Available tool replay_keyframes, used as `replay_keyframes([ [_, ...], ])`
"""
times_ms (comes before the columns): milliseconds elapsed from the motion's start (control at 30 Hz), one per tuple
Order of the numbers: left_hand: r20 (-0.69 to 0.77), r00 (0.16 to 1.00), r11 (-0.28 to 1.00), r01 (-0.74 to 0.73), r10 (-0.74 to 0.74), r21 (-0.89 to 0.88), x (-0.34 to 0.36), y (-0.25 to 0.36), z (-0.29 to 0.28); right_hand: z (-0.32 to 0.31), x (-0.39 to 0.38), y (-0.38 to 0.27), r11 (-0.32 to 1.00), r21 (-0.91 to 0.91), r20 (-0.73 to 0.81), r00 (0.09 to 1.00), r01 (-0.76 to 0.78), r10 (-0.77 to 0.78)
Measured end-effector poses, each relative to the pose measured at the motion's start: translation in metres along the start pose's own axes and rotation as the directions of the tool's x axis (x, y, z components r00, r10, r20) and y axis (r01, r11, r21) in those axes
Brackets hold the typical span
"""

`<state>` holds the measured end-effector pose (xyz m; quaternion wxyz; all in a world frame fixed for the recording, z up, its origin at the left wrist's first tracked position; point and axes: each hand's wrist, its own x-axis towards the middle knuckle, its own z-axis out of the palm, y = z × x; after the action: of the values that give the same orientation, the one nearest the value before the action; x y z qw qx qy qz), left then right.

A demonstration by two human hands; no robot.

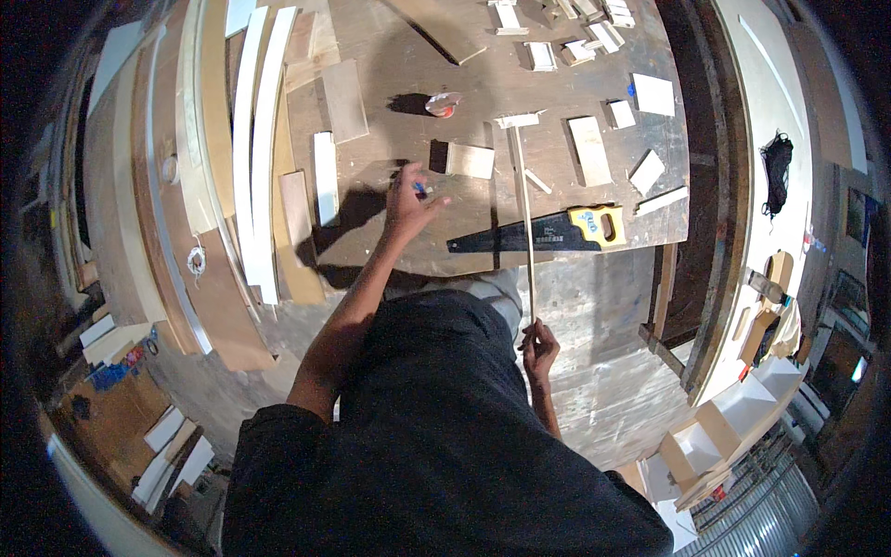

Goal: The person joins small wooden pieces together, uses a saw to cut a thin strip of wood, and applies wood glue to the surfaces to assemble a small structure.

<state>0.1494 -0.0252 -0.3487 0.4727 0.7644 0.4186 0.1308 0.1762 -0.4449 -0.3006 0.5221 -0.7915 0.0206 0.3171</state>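
Observation:
My left hand (pixel 408 202) is over the near part of the wooden table, thumb stretched out and fingers curled about a small blue object (pixel 420 189), mostly hidden. Low at the right, my right hand (pixel 539 353) pinches the near end of a long thin wooden strip (pixel 527 232). The strip runs away from me over the table's near edge, its far end at a short pale piece of wood (pixel 517 120). Beneath the strip lies a handsaw (pixel 529 234) with a black blade and yellow handle. A small wooden block (pixel 470 161) lies just beyond my left hand.
Several offcuts lie on the table (pixel 399 65), among them a flat board (pixel 589 150) and a white block (pixel 653 95). A clear, reddish container (pixel 443 104) stands near the middle. Long white strips (pixel 264 158) line the left side. Black cord (pixel 777 174) lies on the right bench.

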Motion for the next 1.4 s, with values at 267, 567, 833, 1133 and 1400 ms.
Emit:
replay_keyframes([
  [267,0.132,0.99,0.997,-0.038,0.047,-0.065,0.038,0.013,0.023,0.062,-0.022,0.022,0.997,0.017,-0.027,0.997,0.079,-0.078],
  [567,0.075,0.997,0.998,0.005,0.0,-0.062,0.04,0.013,0.038,0.077,-0.026,0.014,0.999,0.005,-0.082,0.996,0.042,-0.041],
  [833,0.009,1.0,0.998,-0.029,0.029,-0.064,0.039,0.008,0.043,0.068,-0.023,0.02,1.0,0.025,-0.014,1.0,0.017,-0.016],
  [1133,-0.003,0.998,0.995,-0.066,0.066,-0.07,0.039,0.004,0.046,0.064,-0.018,0.022,0.998,0.005,-0.019,0.998,-0.06,0.06],
  [1400,0.02,1.0,0.999,-0.018,0.019,-0.036,0.037,0.014,0.044,0.061,-0.015,0.033,0.999,-0.033,-0.01,1.0,-0.013,0.013],
])
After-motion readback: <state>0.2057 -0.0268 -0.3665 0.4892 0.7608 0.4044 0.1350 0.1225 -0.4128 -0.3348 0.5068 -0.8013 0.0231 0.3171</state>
